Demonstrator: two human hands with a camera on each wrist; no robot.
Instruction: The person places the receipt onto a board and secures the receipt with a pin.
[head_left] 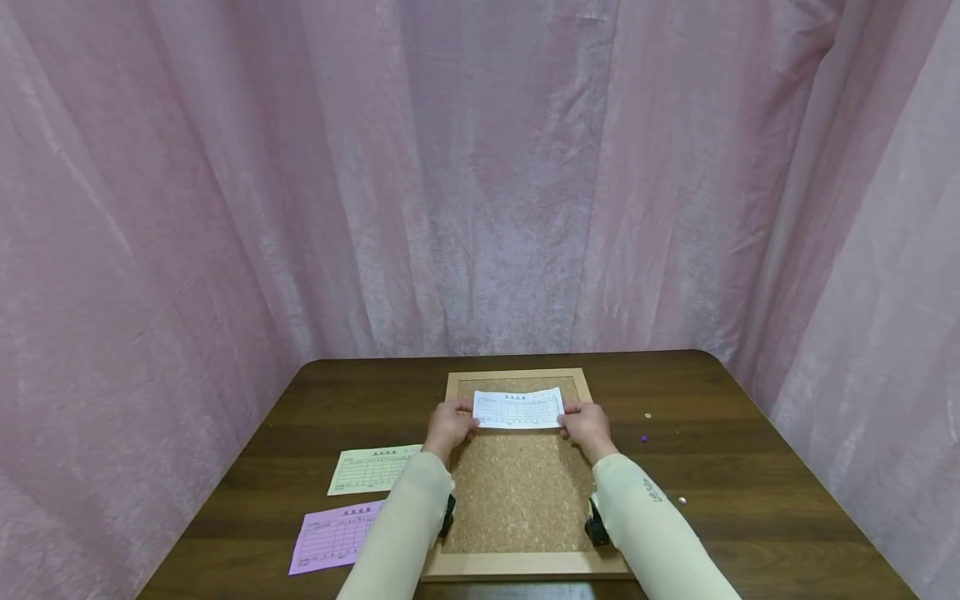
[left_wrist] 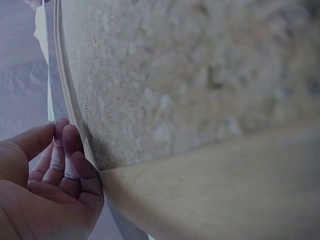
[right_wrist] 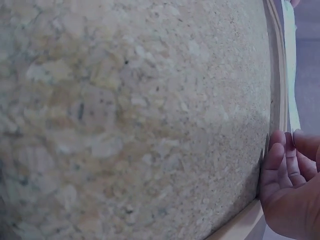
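A white printed form (head_left: 519,409) is stretched over the upper part of a wood-framed corkboard (head_left: 521,492). My left hand (head_left: 451,426) pinches its left end between thumb and fingertips. At the opposite end, my right hand (head_left: 586,427) pinches the paper in the same way. In the left wrist view the left hand (left_wrist: 55,180) has its curled fingers beside the board's frame, with the sheet seen edge-on. The right wrist view shows the right hand (right_wrist: 295,180) at the other side of the frame, the thin paper edge (right_wrist: 290,75) rising from its fingertips.
A green form (head_left: 372,470) and a purple form (head_left: 333,537) lie left of the board, partly behind the left sleeve. To the right on the brown table (head_left: 750,467) are a purple pushpin-like piece (head_left: 643,438) and two small pale round pieces. A pink curtain (head_left: 510,183) hangs behind.
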